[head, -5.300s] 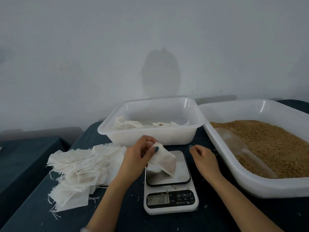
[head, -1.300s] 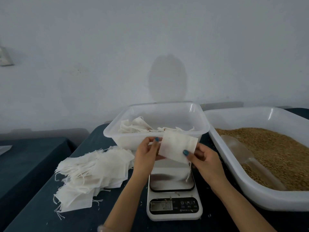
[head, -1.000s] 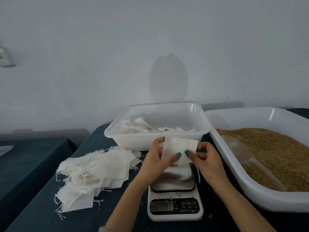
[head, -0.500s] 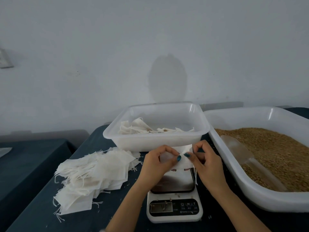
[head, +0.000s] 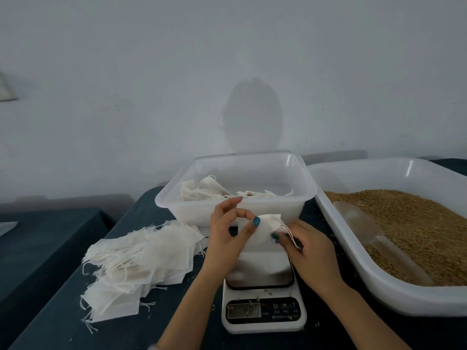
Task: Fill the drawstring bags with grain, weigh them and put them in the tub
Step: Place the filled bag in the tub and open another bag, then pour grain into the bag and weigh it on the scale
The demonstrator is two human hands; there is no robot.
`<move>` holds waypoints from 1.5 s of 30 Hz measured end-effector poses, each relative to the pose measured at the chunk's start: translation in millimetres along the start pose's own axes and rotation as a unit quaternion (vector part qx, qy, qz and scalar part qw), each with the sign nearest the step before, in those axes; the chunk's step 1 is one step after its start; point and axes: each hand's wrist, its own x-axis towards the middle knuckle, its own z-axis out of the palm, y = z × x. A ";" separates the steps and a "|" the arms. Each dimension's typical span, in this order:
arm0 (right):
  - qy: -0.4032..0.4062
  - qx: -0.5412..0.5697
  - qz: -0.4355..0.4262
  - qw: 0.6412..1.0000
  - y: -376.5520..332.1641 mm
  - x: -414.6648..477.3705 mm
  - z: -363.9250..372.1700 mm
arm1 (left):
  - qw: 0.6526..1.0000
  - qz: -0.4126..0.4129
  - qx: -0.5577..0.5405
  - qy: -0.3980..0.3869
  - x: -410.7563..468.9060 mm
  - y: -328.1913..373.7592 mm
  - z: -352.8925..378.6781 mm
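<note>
Illegible digits on the scale display point(head: 243, 310), grain tray point(head: 394, 296) right side beyond frame edge

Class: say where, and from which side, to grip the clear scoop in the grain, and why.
Take the scoop by its handle, from above at the near end: the handle lies on the grain, pointing toward the person; the bowl lies farther away.

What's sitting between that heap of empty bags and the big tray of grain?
The digital scale, seen in the head view; above its platter the left hand and right hand hold one small bag.
</note>
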 end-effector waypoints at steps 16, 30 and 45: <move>0.032 -0.009 -0.064 0.997 2.1 1.5 3.4 | 0.973 0.050 0.130 -0.183 -12.1 8.7 -8.8; 0.031 -0.012 -0.085 0.996 -10.7 0.3 1.3 | 0.952 0.106 0.251 -0.139 -9.4 -11.8 -1.9; -0.035 -0.253 -0.047 0.966 -55.5 51.8 -71.7 | 0.966 0.076 0.229 -0.090 -7.9 -13.2 -7.8</move>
